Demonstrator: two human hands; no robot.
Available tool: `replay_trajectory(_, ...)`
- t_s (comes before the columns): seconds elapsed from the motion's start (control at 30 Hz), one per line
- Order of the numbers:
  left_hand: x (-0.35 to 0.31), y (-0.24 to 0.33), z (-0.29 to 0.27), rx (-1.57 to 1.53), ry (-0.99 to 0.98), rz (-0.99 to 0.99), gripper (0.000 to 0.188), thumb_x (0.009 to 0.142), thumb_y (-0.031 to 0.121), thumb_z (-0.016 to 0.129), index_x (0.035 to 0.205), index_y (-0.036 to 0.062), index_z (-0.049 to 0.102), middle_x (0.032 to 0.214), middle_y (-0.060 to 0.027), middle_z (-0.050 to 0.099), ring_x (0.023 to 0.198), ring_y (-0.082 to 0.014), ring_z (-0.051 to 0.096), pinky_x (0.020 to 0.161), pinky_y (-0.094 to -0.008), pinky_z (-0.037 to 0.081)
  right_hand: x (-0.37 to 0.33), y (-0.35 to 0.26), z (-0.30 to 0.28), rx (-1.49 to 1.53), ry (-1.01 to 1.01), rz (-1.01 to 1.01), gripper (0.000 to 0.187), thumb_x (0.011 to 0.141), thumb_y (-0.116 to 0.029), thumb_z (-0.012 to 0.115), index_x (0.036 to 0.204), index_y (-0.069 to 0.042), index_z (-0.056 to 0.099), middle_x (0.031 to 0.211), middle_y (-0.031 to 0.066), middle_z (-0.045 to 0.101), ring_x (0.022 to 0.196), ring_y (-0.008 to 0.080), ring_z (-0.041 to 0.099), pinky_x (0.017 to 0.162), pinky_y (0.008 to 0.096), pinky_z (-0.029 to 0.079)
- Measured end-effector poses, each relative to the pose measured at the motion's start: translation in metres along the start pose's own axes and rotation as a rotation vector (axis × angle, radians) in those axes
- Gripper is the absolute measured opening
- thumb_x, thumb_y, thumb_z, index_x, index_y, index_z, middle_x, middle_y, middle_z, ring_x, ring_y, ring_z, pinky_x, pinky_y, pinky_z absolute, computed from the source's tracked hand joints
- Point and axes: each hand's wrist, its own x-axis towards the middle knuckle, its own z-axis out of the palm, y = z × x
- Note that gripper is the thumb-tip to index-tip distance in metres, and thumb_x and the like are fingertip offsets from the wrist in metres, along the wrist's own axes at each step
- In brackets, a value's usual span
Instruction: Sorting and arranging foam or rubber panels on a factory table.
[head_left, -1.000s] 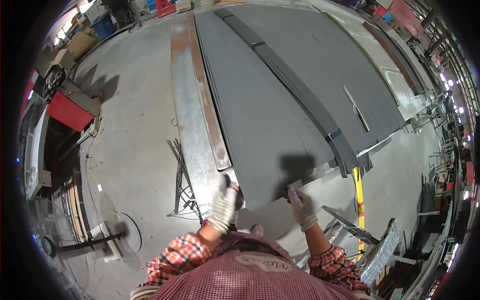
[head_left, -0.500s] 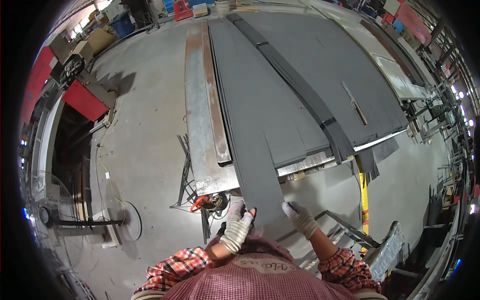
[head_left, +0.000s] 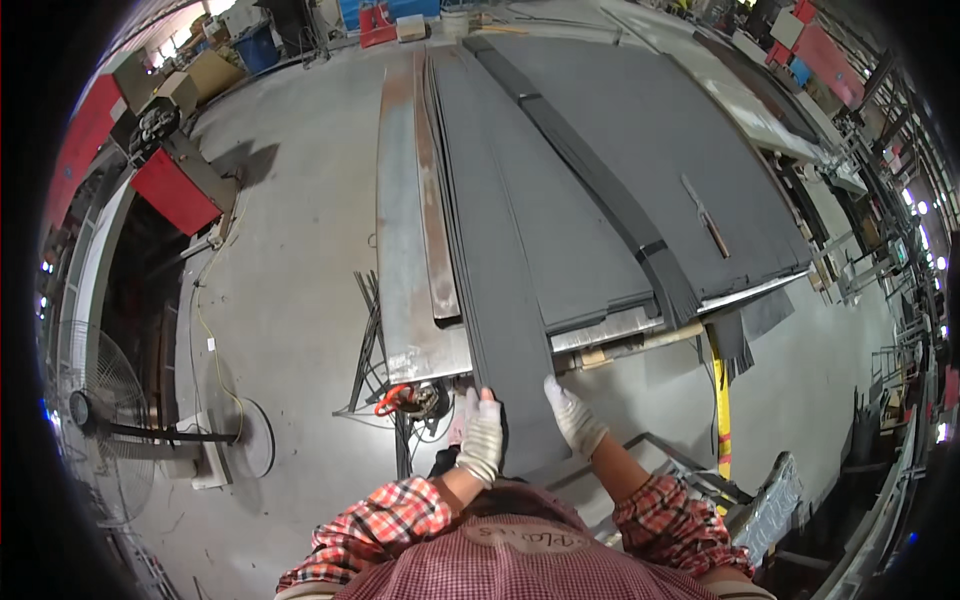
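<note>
A long, flat, dark grey strip (head_left: 515,350), apparently lying on more strips, runs down the left part of a table-high stack. Its near end hangs past the table edge toward my body. Along its left edge is my left hand (head_left: 482,432) in a whitish knit glove, gripping the edge with the thumb up. My right hand (head_left: 575,418), gloved alike, holds the opposite edge. The fingers under the strip are hidden. Beside it lie wide dark grey sheets (head_left: 590,200), crossed by a banded bundle of narrow strips (head_left: 590,170). A knife-like tool with a brown handle (head_left: 715,232) rests on the sheets.
Rusty metal bars (head_left: 437,230) border the stack on the left. Below the table corner is a red-handled clamp-like part (head_left: 395,400) among thin dark strips. A fan (head_left: 90,415) stands at left; a yellow post (head_left: 724,400) and a plastic-wrapped item (head_left: 775,505) are at right.
Both hands have moved forward along the strip, toward the table. The strip's near end now reaches past my hands toward my body. My right hand has come against its edge.
</note>
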Motion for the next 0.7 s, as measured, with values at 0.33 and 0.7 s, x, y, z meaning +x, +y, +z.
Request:
replay_trajectory(0.33,0.024,-0.029,0.003,-0.123,-0.034,-0.155,0.064,0.095,0.055,0.028,0.123,0.0018,0.050,0.114,-0.0158,0.057,0.106,-0.0278,0.053,0.090,-0.0335,0.040,-0.006,-0.007,-0.002,-0.105,-0.015,0.059,0.083,0.090,-0.065,0.028,0.137,0.003,0.034,0.132,0.0134,0.048,0.126,0.0177,0.039,0.107,0.0283,0.027)
replay_trajectory(0.7,0.036,-0.049,0.003,-0.427,-0.017,-0.103,0.059,0.095,0.050,0.037,0.117,-0.0021,0.052,0.110,-0.0143,0.057,0.097,-0.0241,0.053,0.087,-0.0328,0.041,-0.022,-0.024,0.005,0.002,-0.079,0.113,0.087,0.089,-0.068,0.024,0.139,0.004,0.030,0.142,0.0173,0.036,0.135,0.0212,0.028,0.110,0.0315,0.021)
